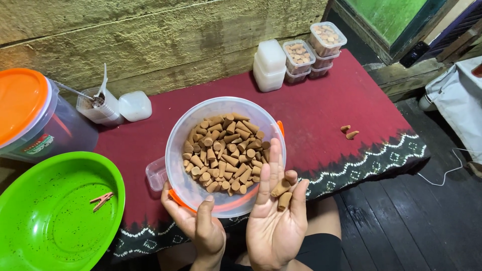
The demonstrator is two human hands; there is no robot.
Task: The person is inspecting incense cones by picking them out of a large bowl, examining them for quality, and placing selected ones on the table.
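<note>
Mostly, the middle of the frame is covered by a dark red cloth (321, 115) with a white pattern along its lower edge, spread over a low table. At the lower left lies a big green basin (45, 221), and inside it rests a small wooden clothespin (102, 200). Above it, at the upper left, stands a clear bucket with an orange lid (22, 108). In the centre sits a round clear plastic container (196, 150), full of brown incense cones (226, 153). The left hand (201, 226) grips the lower rim of this container, thumb over the edge. The right hand (276, 221), just beside it at the lower centre, is open flat with the palm up, and two cones (282, 193) lie loose on its fingers; the fingers are not closed around them. At the upper centre stand small lidded boxes (301, 55), some white, some clear and holding cones. Near the left wall is a small clear cup (100, 108) with a spoon in it. At the right, two loose cones (349, 132) lie on the cloth, well apart from the container.
</note>
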